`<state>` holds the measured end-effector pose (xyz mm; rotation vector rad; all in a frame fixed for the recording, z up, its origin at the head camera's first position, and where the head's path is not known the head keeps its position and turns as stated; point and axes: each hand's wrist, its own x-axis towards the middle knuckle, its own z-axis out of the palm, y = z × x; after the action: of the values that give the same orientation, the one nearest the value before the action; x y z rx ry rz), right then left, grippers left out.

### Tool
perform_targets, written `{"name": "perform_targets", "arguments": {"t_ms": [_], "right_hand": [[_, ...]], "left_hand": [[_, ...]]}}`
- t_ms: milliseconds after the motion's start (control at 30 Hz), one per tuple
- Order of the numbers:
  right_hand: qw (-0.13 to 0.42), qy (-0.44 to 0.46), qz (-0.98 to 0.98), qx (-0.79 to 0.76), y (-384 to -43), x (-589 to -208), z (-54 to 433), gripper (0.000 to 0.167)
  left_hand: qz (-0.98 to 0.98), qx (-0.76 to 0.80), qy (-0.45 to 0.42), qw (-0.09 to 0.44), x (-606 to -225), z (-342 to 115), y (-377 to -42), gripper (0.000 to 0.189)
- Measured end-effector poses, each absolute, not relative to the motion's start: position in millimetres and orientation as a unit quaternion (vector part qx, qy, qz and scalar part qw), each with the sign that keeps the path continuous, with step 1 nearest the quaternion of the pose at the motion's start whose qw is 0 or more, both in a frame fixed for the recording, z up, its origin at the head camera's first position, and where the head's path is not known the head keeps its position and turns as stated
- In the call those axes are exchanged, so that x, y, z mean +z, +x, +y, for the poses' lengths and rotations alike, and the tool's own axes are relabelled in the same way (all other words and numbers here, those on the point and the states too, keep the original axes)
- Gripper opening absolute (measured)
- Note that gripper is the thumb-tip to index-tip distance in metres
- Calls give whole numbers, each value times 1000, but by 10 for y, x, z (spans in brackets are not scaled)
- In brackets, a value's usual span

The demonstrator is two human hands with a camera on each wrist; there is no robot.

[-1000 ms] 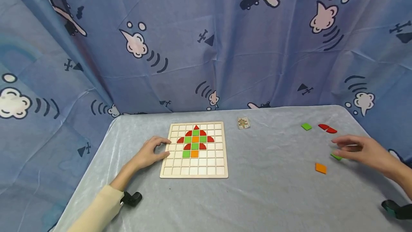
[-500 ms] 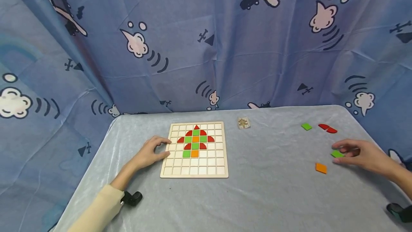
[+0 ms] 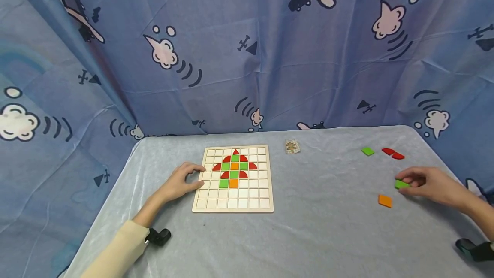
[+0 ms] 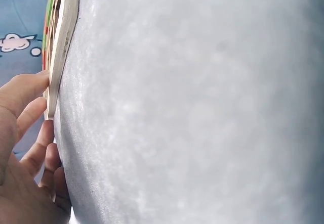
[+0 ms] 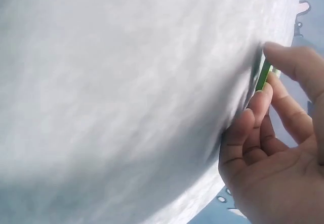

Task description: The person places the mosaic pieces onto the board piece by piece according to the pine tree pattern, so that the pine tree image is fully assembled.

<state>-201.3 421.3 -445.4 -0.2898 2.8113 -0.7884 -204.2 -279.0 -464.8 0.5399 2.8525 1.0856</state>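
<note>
A wooden grid board (image 3: 253,194) lies left of the table's middle, with red, green and orange tiles arranged in a tree-like figure on it. My left hand (image 3: 182,182) touches its left edge with thumb and fingertips spread along the side. At the right, my right hand (image 3: 434,187) pinches a green square tile (image 3: 401,184) between thumb and fingers, low over the cloth. The right wrist view shows the same green tile (image 5: 264,75) edge-on at the fingertips. In the left wrist view, the board (image 4: 62,47) is also seen edge-on.
Another green square tile (image 3: 368,151) and two red rounded tiles (image 3: 398,155) lie at the back right. An orange square tile (image 3: 384,200) is nearer the front. Right of the board sits a small card (image 3: 292,146) with a pattern. A blue printed curtain (image 3: 247,55) hangs behind the table.
My right hand has come down onto the green tile, taken it between thumb and fingers, and shifted it slightly left. The left hand and the board have not moved.
</note>
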Motion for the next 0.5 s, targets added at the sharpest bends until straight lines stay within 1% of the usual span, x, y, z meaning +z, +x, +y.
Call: {"name": "perform_targets", "arguments": {"t_ms": [200, 433, 500], "right_hand": [[105, -122, 946, -281, -2043, -4324, 4078, 35], [53, -203, 921, -328, -2096, -4297, 3891, 31], [48, -221, 912, -342, -2122, -4293, 3836, 31]], "left_hand": [[920, 352, 172, 24, -4647, -2794, -2039, 37], [919, 352, 175, 19, -4650, -2796, -2039, 37], [919, 352, 176, 18, -4647, -2791, -2040, 37]]}}
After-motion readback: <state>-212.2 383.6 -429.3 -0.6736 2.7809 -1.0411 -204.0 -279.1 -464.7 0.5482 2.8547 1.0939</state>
